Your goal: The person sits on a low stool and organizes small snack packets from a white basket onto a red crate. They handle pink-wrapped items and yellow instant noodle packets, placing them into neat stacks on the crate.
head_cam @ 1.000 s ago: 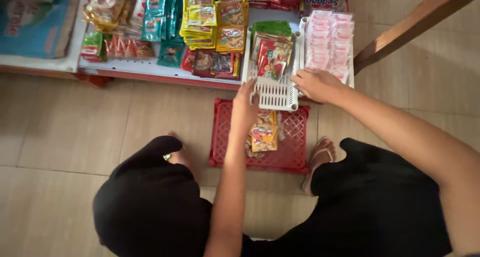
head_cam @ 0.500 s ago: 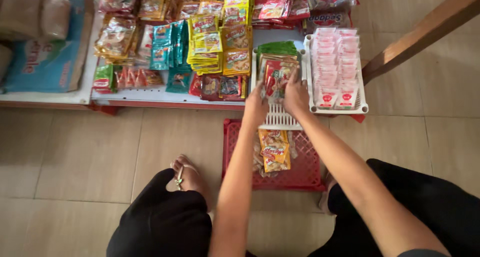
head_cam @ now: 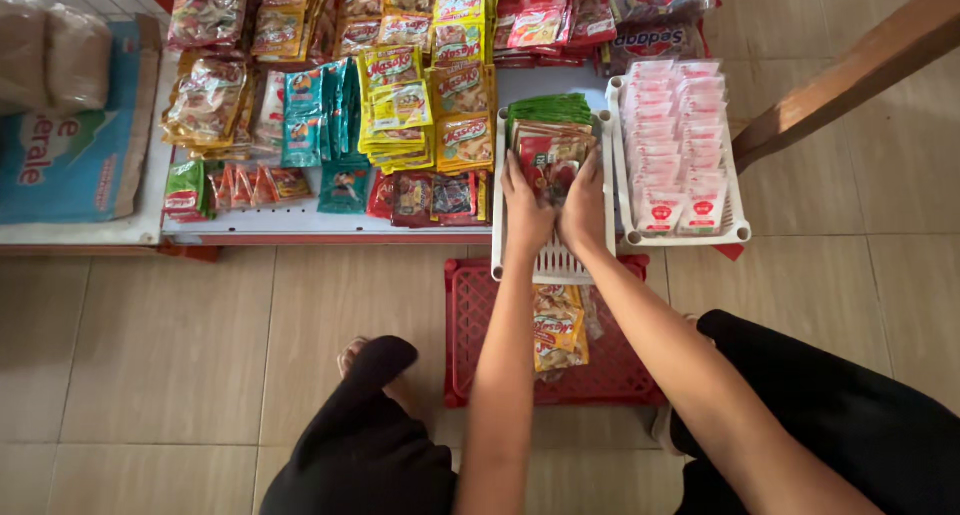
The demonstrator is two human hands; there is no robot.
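Observation:
My left hand [head_cam: 527, 210] and my right hand [head_cam: 584, 207] are side by side inside a narrow white plastic basket [head_cam: 553, 265] on a low shelf. Both press against a stack of red sachets [head_cam: 549, 158] standing in that basket, with green sachets [head_cam: 546, 108] behind them. Each hand grips one side of the red stack. Below the basket, on the floor, sits a red plastic crate [head_cam: 478, 320] holding a few yellow and orange sachets [head_cam: 558, 327].
A second white basket [head_cam: 736, 230] full of pink-and-white sachets stands to the right. Yellow, teal and red packets [head_cam: 410, 100] cover the shelf to the left. A blue sack [head_cam: 60, 145] lies far left. A wooden rail [head_cam: 850, 70] crosses the upper right. The floor is beige tile.
Both hands have moved forward from the basket's front edge onto the red sachet stack. The view has shifted forward over the shelf.

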